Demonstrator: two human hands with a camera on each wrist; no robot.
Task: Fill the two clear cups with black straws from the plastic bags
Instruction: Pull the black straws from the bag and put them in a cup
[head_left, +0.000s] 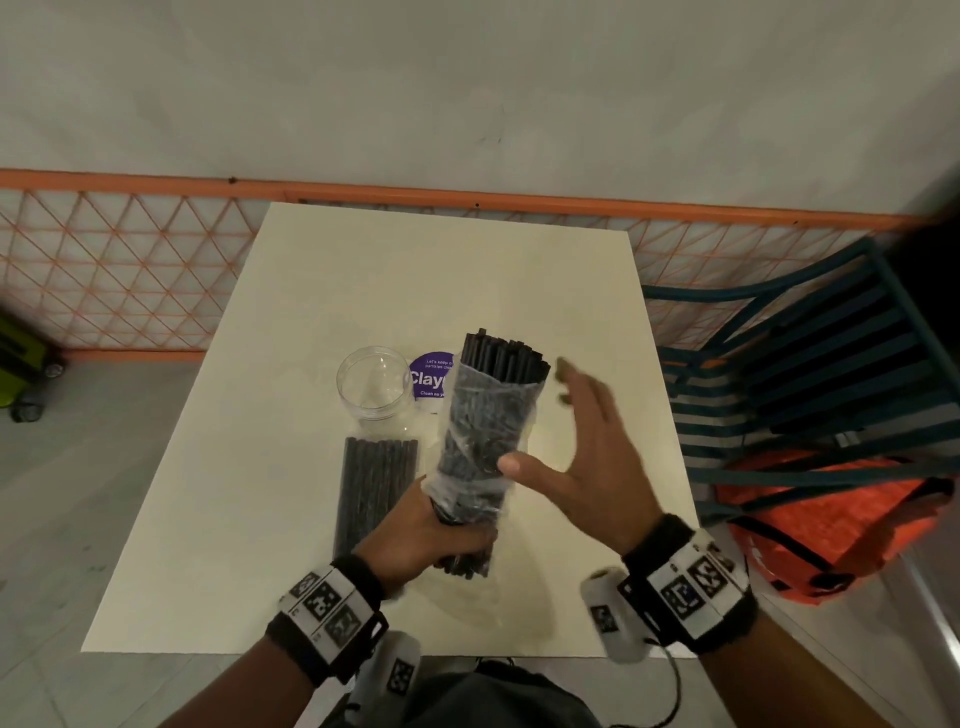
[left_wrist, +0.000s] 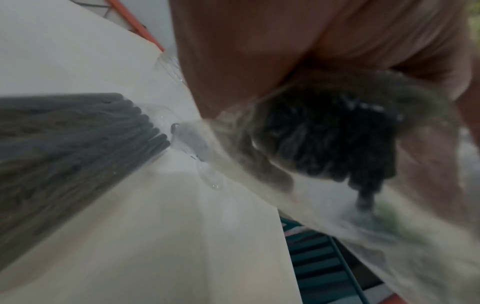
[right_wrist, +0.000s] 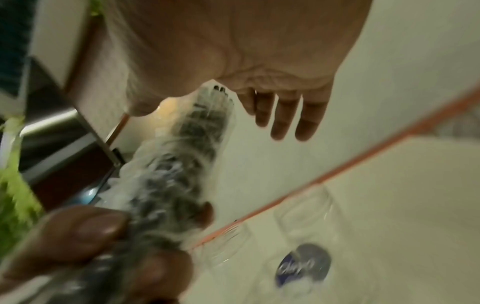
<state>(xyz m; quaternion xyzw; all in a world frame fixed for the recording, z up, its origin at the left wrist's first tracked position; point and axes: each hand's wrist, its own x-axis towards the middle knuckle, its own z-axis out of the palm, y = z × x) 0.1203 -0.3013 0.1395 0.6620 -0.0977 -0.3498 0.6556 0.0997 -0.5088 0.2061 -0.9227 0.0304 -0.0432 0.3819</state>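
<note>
1. One bag (head_left: 480, 441) of straws (head_left: 506, 353) sits gripped at its lower end in my left hand (head_left: 421, 535).
2. My right hand (head_left: 582, 457) is spread flat beside it, thumb touching the plastic.
3. The cup (head_left: 375, 384) stands behind.

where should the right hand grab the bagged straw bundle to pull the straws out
Grip the bare black straw tips sticking out of the plastic bag, coming from the right. The left hand already holds the bottom, and the open right hand is beside it.
</note>
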